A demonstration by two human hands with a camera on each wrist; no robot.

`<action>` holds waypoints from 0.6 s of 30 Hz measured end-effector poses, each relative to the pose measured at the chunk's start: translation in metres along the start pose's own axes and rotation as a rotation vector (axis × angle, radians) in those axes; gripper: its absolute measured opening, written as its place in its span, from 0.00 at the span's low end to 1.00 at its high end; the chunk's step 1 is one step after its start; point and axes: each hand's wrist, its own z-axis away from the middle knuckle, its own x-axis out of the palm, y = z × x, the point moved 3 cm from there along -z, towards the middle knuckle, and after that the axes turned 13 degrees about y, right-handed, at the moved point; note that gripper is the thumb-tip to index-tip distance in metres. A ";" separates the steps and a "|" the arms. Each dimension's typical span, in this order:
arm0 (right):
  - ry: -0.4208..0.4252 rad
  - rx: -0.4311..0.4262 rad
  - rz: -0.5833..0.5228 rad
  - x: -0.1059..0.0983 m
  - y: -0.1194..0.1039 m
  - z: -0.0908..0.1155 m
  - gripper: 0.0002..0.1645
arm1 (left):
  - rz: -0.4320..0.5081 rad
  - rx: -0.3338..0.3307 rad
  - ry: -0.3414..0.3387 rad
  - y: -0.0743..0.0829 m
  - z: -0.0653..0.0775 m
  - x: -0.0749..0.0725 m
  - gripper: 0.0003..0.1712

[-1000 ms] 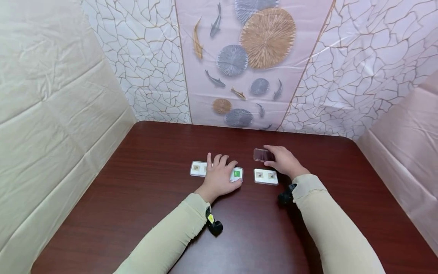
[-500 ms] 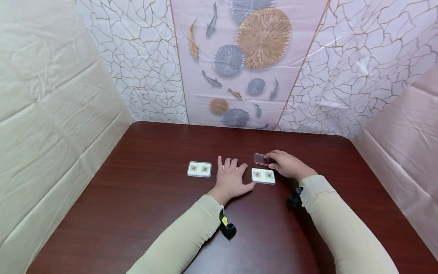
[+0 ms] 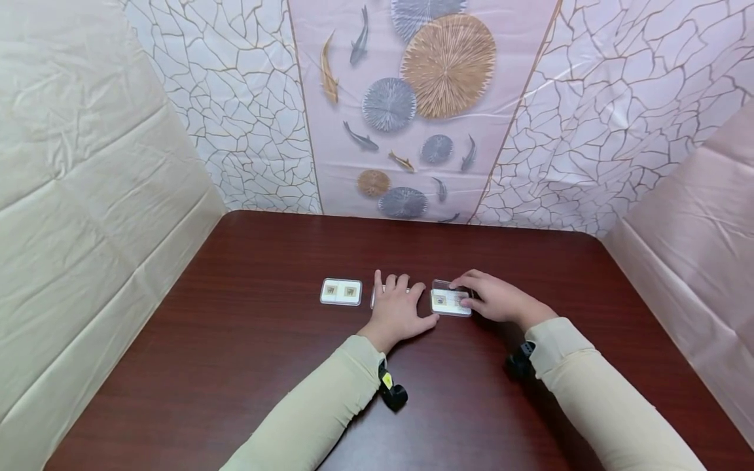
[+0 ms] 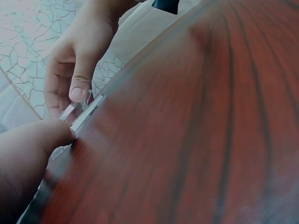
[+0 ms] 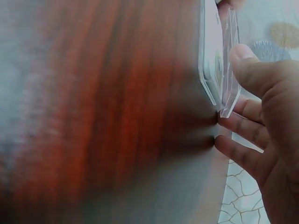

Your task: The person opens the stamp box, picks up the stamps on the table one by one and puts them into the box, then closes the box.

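In the head view my right hand [image 3: 497,297] pinches a clear plastic lid [image 3: 442,285] between thumb and fingers. The lid hangs tilted over a flat clear case with a white insert [image 3: 439,310] and two small stamp-like squares. From the right wrist view, the lid [image 5: 232,93] stands close above the case base [image 5: 212,51]. My left hand [image 3: 397,315] lies with fingers spread over a second case [image 3: 373,302], mostly hidden, and its thumb reaches the near left corner of the right case. A third white case [image 3: 340,292] lies to the left.
All cases lie in a row on a dark red-brown wooden table [image 3: 265,366]. A patterned cloth wall [image 3: 247,118] stands behind the table's back edge, with plain cloth sides left and right. Black cameras sit on both wrists.
My left hand has slid right, uncovering the left case and covering the middle one. My right hand has brought the clear lid from behind the right case to over it.
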 end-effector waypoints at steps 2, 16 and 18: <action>0.011 -0.017 -0.003 0.001 -0.002 0.002 0.21 | 0.001 0.000 0.004 0.000 0.000 -0.001 0.41; 0.050 -0.054 0.007 0.007 -0.006 0.012 0.22 | 0.035 0.035 0.015 0.001 0.002 -0.003 0.37; 0.051 -0.052 0.005 0.008 -0.006 0.013 0.21 | 0.042 0.036 0.017 0.000 0.002 -0.002 0.35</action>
